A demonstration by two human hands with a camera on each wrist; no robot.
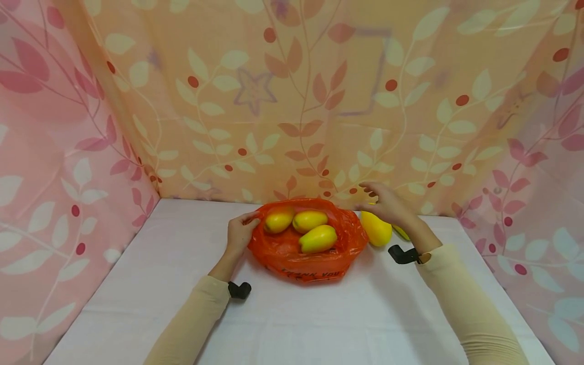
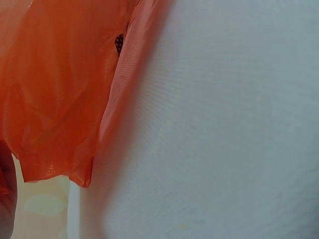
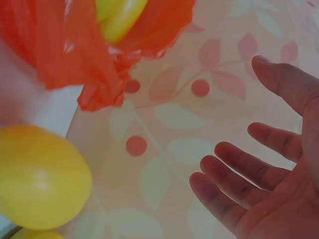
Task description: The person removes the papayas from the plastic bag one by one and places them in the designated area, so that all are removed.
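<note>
An orange-red plastic bag point(image 1: 292, 261) with dark "THANK YOU" print stands on the white table, its mouth spread open upward. Three yellow mangoes lie inside, among them a front mango point(image 1: 318, 239). My left hand point(image 1: 239, 234) pinches the bag's left rim between thumb and fingers; in the left wrist view only a sliver of this hand point(image 2: 7, 199) shows. My right hand point(image 1: 385, 205) is raised beyond the bag's right side, fingers spread and holding nothing. Just below it a larger yellow mango point(image 1: 376, 230) sits beside the bag, and a yellow-green fruit point(image 1: 401, 232) is partly hidden behind the forearm.
A white cloth point(image 1: 182, 304) covers the table. Leaf-patterned curtains stand close around it, an orange-beige one point(image 1: 219, 152) at the back and pink ones on the left point(image 1: 59, 162) and right point(image 1: 538, 167).
</note>
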